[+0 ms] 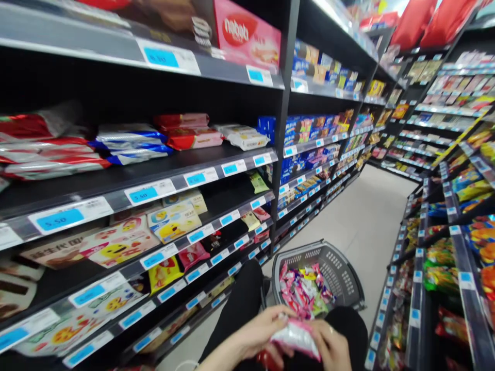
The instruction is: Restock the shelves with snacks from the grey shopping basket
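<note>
A pink-and-white snack packet (297, 337) is held between my two hands, low in the view above my lap. My left hand (263, 327) grips its left end, thumb on top. Something red and shiny (266, 359) shows under those fingers; I cannot make out what it is. On the other end of the packet, my right hand (331, 344) has its fingers closed, with a ring on one finger. Just beyond my hands, between my knees, stands a grey plastic shopping basket (340, 268). Many small wrapped sweets (303, 289), mostly pink, lie in it.
To the left, a black shelf unit (284, 129) with price labels carries biscuit packs (135, 136) and boxed cakes (174, 221). Racks of bagged snacks (444, 257) line the right side. A pale floor aisle (359, 206) runs between them toward the shelves (436, 123) at the back.
</note>
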Demonstrator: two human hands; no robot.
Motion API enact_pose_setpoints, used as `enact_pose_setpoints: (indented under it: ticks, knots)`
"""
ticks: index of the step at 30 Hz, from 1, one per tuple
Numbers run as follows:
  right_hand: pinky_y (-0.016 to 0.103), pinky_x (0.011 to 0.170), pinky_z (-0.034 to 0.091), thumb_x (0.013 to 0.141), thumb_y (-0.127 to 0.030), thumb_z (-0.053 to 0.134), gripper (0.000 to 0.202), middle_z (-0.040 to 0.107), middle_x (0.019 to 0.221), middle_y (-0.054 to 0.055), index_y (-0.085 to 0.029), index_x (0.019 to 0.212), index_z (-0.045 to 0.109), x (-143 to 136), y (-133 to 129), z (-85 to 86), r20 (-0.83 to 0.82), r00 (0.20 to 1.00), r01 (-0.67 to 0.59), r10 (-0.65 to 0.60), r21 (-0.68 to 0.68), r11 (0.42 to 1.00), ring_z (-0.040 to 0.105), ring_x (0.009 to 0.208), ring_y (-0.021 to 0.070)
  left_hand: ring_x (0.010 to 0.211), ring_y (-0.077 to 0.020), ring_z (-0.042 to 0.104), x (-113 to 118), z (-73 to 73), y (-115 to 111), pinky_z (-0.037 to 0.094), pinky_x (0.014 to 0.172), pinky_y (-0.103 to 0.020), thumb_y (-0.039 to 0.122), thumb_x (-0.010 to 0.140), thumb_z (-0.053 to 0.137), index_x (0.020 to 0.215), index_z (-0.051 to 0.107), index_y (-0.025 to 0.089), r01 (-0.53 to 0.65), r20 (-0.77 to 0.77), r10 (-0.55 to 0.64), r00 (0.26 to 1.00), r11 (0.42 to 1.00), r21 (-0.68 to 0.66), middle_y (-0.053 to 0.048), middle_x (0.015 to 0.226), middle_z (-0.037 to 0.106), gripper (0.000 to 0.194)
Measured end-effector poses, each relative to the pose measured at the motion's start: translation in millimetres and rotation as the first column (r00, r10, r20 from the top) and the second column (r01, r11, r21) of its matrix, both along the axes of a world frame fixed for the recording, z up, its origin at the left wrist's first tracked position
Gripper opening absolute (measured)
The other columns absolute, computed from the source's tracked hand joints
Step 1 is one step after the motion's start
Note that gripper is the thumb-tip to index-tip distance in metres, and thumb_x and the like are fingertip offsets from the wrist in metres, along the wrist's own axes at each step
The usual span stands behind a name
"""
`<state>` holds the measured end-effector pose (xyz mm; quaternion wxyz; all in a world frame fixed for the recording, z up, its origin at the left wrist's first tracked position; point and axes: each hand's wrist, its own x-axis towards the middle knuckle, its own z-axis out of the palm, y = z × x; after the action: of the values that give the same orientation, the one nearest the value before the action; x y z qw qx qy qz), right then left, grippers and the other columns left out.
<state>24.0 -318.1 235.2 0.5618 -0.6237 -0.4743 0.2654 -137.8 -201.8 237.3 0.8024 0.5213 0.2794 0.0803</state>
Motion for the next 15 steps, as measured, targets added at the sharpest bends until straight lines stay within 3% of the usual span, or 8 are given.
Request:
enact_pose_setpoints:
  ticks: [1,3,5,8,11,13,15]
  knots:
    - [0.030,0.073,0.050,0.082,-0.037,0.055,0.020,0.068,0.082,0.005,-0.026,0.081,0.071,4.8,3.8,2.7,0.008,0.995,-0.098,0.098,-0.046,0.994,0.063,0.079,0.0222,0.062,-0.0147,0.059,0.5,7.5,1.6,0.046,0.055,-0.027,0.050,0.072,0.062,0.107,0.051,0.016,0.018,0.017,-0.016,1.000,0.995,-0.098,-0.005,0.081,0.060,0.050]
    - [0.032,0.081,0.047,0.083,-0.035,0.054,0.020,0.067,0.089,0.007,-0.022,0.081,0.070,12.0,10.4,8.3,-0.006,0.994,-0.108,0.108,-0.090,0.990,0.061,0.087,0.0229,0.062,-0.0160,0.060,3.2,17.3,4.9,0.047,0.052,-0.026,0.039,0.065,0.072,0.101,0.052,0.014,-0.050,0.038,0.056,0.998,0.990,-0.129,-0.006,0.081,0.060,0.050]
    - [0.031,0.077,0.047,0.081,-0.036,0.056,0.022,0.064,0.097,0.010,-0.020,0.072,0.068,15.2,15.7,13.0,-0.011,0.999,-0.046,0.045,-0.090,0.995,0.059,0.090,0.0230,0.064,-0.0160,0.060,6.6,21.7,8.0,0.049,0.052,-0.028,0.032,0.059,0.078,0.100,0.051,0.014,-0.116,0.063,0.122,0.991,0.990,-0.083,-0.006,0.086,0.060,0.053]
    - [0.026,0.061,0.048,0.076,-0.039,0.062,0.024,0.057,0.099,0.010,-0.018,0.066,0.062,14.3,20.2,15.7,-0.092,0.993,0.069,-0.074,-0.057,0.996,0.057,0.080,0.0198,0.066,-0.0155,0.060,9.4,25.3,11.4,0.050,0.055,-0.029,0.026,0.055,0.080,0.106,0.048,0.017,-0.122,0.099,0.119,0.988,0.992,0.017,-0.006,0.096,0.061,0.061]
    - [0.025,0.059,0.049,0.069,-0.041,0.069,0.027,0.057,0.093,0.007,-0.020,0.085,0.060,14.3,21.2,13.6,-0.304,0.945,0.117,-0.119,-0.023,0.993,0.057,0.073,0.0173,0.081,-0.0178,0.060,8.3,29.8,14.5,0.049,0.070,-0.030,0.020,0.054,0.080,0.108,0.048,0.016,-0.110,0.128,0.092,0.987,0.984,0.142,-0.007,0.103,0.063,0.062]
    - [0.028,0.062,0.050,0.068,-0.041,0.070,0.037,0.060,0.087,0.006,-0.020,0.096,0.058,17.0,20.1,10.4,-0.391,0.919,0.037,-0.057,-0.058,0.998,0.058,0.070,0.0175,0.093,-0.0200,0.059,6.4,31.8,16.7,0.045,0.080,-0.031,0.019,0.059,0.077,0.108,0.050,0.016,-0.087,0.151,0.062,0.987,0.982,0.169,-0.008,0.107,0.063,0.057]
    - [0.027,0.058,0.049,0.069,-0.041,0.069,0.033,0.061,0.075,0.005,-0.017,0.090,0.062,20.1,17.0,4.9,-0.398,0.918,-0.054,0.003,-0.116,0.992,0.057,0.064,0.0174,0.100,-0.0219,0.058,4.6,30.2,18.5,0.043,0.084,-0.034,0.024,0.067,0.072,0.109,0.051,0.015,-0.052,0.186,0.028,0.982,0.991,0.127,-0.011,0.111,0.062,0.047]
